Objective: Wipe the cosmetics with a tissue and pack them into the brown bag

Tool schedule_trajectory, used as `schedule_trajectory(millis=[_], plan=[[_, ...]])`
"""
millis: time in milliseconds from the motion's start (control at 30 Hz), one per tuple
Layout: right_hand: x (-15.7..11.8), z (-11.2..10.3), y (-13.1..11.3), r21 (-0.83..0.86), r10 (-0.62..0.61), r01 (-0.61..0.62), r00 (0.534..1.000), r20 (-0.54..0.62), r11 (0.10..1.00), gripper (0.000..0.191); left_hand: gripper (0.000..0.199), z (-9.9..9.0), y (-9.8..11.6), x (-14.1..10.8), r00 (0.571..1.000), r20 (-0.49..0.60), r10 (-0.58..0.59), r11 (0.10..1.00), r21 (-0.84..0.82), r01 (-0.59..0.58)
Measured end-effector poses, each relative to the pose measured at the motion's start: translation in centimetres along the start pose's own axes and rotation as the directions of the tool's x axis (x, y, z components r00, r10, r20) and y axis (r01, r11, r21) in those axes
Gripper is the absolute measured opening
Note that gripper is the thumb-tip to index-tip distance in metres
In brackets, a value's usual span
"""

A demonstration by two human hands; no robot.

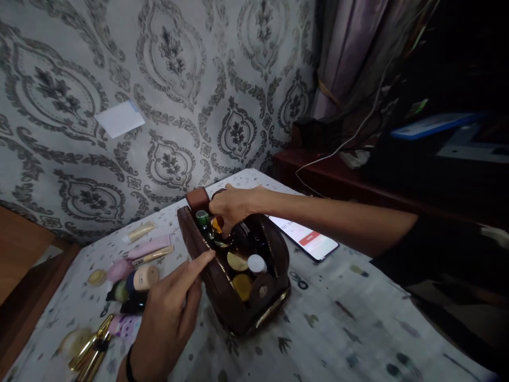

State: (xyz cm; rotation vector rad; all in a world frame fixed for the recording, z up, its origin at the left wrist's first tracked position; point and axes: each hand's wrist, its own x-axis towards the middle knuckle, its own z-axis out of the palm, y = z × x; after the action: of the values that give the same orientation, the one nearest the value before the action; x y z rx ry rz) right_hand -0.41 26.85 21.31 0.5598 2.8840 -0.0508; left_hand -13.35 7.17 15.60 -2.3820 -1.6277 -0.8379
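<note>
A dark brown makeup bag [222, 289] stands unzipped on the table, packed with small cosmetics. My right hand [233, 209] reaches over its far end, fingers bent down inside beside an orange-yellow item [217, 225]. What those fingers grip is hidden. A green-capped bottle [202, 218] is just left of them. Nearer in the bag are a white round lid [256, 264], a gold disc [237, 260] and a yellow round item [242, 286]. My left hand [170, 307] has its index finger stretched out, the tip touching the bag's left zipper edge.
Left of the bag lie a cream tube [139, 232], a pink tube [150, 247], a dark bottle with a beige cap [143, 278] and gold-handled brushes [93, 347]. A lit phone [314, 241] lies right of the bag. A white cable [352, 139] trails over the dark red furniture [292, 164].
</note>
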Motion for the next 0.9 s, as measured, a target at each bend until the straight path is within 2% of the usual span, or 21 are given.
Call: schedule_trajectory(millis=[367,600,800,900], plan=[[0.1,0.7,0.3,0.006,-0.023,0.024,0.997,-0.068,1.000,0.038,0.041,0.4,0.1,-0.4,0.999,-0.023,-0.025,0.999,-0.024,0.025],[-0.1,0.1,0.6,0.019,-0.009,0.010,0.998,-0.058,1.000,0.044,0.042,0.4,0.3,-0.5,0.999,-0.034,0.000,1.000,-0.015,0.000],[0.3,0.7,1.6,0.177,-0.072,0.120,0.965,-0.252,0.977,0.038,0.043,0.8,-0.3,-1.1,1.000,-0.012,-0.019,1.000,-0.020,0.019],[0.6,1.2,1.7,0.238,-0.075,0.153,0.948,-0.308,0.959,0.033,0.044,1.2,-0.7,-1.5,0.998,0.008,-0.055,0.997,-0.056,0.055]])
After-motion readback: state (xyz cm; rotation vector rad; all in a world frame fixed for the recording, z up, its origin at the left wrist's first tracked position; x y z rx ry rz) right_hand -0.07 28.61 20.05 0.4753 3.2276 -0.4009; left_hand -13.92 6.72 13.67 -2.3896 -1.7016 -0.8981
